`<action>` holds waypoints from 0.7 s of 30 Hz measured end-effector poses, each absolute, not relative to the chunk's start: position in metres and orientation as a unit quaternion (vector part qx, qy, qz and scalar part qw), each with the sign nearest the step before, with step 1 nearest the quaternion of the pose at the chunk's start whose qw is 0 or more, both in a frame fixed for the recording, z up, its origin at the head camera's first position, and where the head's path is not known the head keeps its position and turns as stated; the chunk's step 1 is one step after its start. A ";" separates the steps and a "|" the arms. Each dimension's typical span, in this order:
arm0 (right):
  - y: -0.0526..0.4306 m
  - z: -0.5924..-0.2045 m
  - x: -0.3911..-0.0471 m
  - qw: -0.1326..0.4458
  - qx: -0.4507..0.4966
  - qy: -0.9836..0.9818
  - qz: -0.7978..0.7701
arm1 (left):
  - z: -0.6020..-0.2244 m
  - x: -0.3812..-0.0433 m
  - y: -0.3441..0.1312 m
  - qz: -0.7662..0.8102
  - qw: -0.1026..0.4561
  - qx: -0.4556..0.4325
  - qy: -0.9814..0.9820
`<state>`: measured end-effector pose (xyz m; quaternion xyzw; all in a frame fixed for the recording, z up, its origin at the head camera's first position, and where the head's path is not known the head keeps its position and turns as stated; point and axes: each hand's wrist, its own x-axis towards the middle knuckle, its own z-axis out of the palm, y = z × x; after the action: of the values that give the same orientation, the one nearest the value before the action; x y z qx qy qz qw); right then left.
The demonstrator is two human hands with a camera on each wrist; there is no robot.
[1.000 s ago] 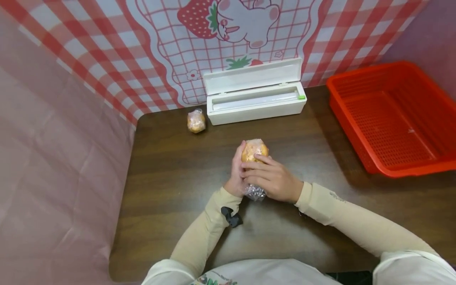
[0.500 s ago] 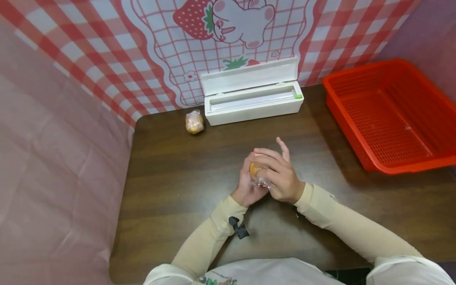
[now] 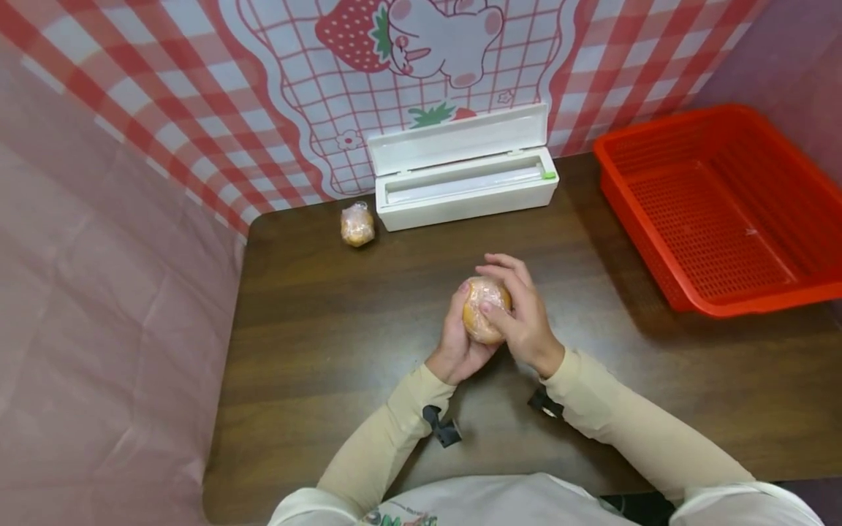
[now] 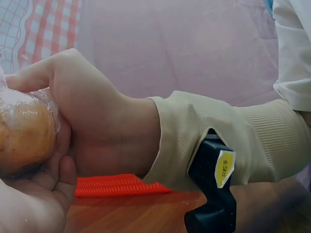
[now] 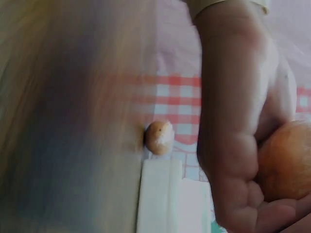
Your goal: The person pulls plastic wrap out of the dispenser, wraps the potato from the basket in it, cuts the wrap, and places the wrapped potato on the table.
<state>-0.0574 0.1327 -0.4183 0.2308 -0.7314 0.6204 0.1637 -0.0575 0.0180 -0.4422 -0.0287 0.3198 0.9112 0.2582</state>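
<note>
A round orange-yellow fruit in clear cling film is between both hands above the middle of the table. My left hand cups it from the left and below, with the thumb along its side. The right hand holds it from the other side, thumb pressing the film on top and fingers round the far side. In the left wrist view, loose film gathers over the top of the fruit. The right wrist view shows its smooth lower side against curled fingers.
A second wrapped fruit sits at the back left of the brown table. Beside it stands a white box, lid up, with a roll of film inside. The red plastic basket is at the right.
Both hands have turned the fruit, and the crumpled film that hung toward the body now lies smoothed over it. The right hand has shifted from across its top to its right side.
</note>
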 end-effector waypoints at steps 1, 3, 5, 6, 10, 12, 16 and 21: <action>0.132 -0.417 -0.057 0.145 0.222 -0.726 0.634 | -0.442 -0.057 0.018 0.911 0.257 -0.028 0.320; 0.133 -0.422 -0.060 0.109 0.210 -0.711 0.662 | -0.443 -0.057 0.017 0.913 0.256 -0.025 0.317; 0.133 -0.421 -0.062 0.072 0.190 -0.688 0.697 | -0.444 -0.055 0.016 0.914 0.258 -0.013 0.314; 0.134 -0.422 -0.063 0.055 0.179 -0.680 0.709 | -0.445 -0.055 0.016 0.914 0.259 -0.006 0.312; 0.141 -0.427 -0.069 -0.004 0.158 -0.679 0.717 | -0.451 -0.050 0.016 0.916 0.268 0.011 0.299; 0.145 -0.432 -0.072 -0.023 0.174 -0.690 0.702 | -0.454 -0.048 0.017 0.918 0.268 0.015 0.293; 0.152 -0.445 -0.073 -0.036 0.214 -0.704 0.677 | -0.460 -0.046 0.018 0.915 0.273 0.014 0.296; 0.161 -0.455 -0.078 -0.081 0.241 -0.712 0.655 | -0.467 -0.042 0.019 0.907 0.291 -0.006 0.305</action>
<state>-0.0781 0.1609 -0.4554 0.2413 -0.7117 0.6548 -0.0807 -0.0421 0.0192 -0.4671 -0.0056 0.3054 0.9066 0.2913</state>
